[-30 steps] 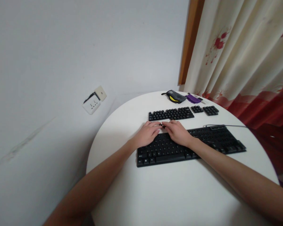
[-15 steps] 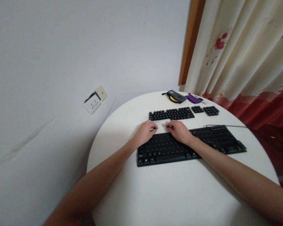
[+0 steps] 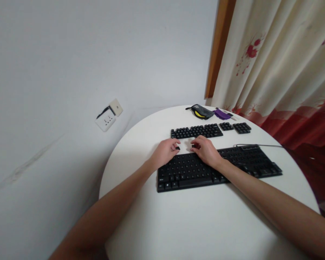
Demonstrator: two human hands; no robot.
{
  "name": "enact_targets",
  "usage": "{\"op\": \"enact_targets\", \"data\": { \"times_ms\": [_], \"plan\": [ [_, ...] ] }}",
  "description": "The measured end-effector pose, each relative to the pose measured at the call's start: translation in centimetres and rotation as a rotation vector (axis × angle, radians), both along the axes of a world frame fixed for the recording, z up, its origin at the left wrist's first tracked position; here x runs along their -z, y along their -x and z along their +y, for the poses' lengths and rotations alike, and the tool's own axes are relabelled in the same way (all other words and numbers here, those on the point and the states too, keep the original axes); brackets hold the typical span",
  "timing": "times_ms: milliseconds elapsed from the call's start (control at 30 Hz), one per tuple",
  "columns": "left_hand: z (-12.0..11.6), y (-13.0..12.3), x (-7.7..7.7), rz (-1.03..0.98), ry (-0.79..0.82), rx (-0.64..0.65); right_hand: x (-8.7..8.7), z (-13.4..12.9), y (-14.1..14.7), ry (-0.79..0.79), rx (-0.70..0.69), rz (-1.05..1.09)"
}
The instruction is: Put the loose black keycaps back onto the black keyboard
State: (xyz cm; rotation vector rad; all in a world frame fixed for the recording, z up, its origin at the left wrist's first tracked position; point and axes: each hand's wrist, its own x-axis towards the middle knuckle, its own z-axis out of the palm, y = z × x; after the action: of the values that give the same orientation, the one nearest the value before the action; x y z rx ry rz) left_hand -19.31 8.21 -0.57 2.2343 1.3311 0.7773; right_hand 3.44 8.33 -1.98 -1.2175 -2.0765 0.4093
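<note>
Just behind the black keyboard (image 3: pixel 196 182), my left hand (image 3: pixel 164 151) has a small black keycap (image 3: pixel 178 148) at its fingertips, with the index finger raised a little. My right hand (image 3: pixel 205 150) pinches another small dark keycap, its wrist over the keyboard's middle. Bare switch posts show over most of the keyboard. Its front row, with the space bar, and a few keys above it carry caps. Beyond my hands, loose keycaps (image 3: pixel 197 130) lie in tight rows. A smaller keycap group (image 3: pixel 226 126) and a number-pad block (image 3: pixel 242 128) continue to the right.
A dark pouch with yellow (image 3: pixel 202 111) and a purple cloth-like item (image 3: pixel 222 114) lie at the table's far edge. The keyboard cable (image 3: pixel 271 145) runs off to the right. Round white table (image 3: pixel 206 224), wall (image 3: pixel 70 72) at left, curtain (image 3: pixel 273 72) at right.
The left fingers have parted slightly, showing the keycap more clearly. The right hand has shifted only a little, with its keycap showing more between the fingertips. The keyboard and loose rows stay put.
</note>
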Motion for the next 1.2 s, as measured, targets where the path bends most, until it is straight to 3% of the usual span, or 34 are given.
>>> {"op": "enact_targets", "data": {
  "times_ms": [200, 367, 467, 667, 833, 1200],
  "plan": [
    [-1.2, -0.3, -2.3, -0.119, 0.258, 0.114, 0.2, 0.0, 0.0, 0.010, -0.019, 0.041],
    [-2.7, -0.9, -4.5, -0.103, 0.237, 0.155, 0.2, 0.0, 0.0, 0.003, -0.023, 0.056],
    [-3.6, -1.3, -5.1, -0.029, 0.308, 0.226, 0.2, 0.1, 0.1, -0.006, -0.026, 0.068],
    [-4.6, -2.1, -5.1, 0.134, 0.393, 0.392, 0.1, 0.0, 0.0, -0.017, -0.041, 0.073],
    [-4.7, -2.5, -4.7, 0.188, 0.425, 0.418, 0.2, 0.1, 0.0, 0.002, -0.049, 0.082],
    [-4.7, -2.4, -4.6, 0.180, 0.328, 0.487, 0.2, 0.0, 0.1, 0.022, -0.063, 0.092]
  ]
}}
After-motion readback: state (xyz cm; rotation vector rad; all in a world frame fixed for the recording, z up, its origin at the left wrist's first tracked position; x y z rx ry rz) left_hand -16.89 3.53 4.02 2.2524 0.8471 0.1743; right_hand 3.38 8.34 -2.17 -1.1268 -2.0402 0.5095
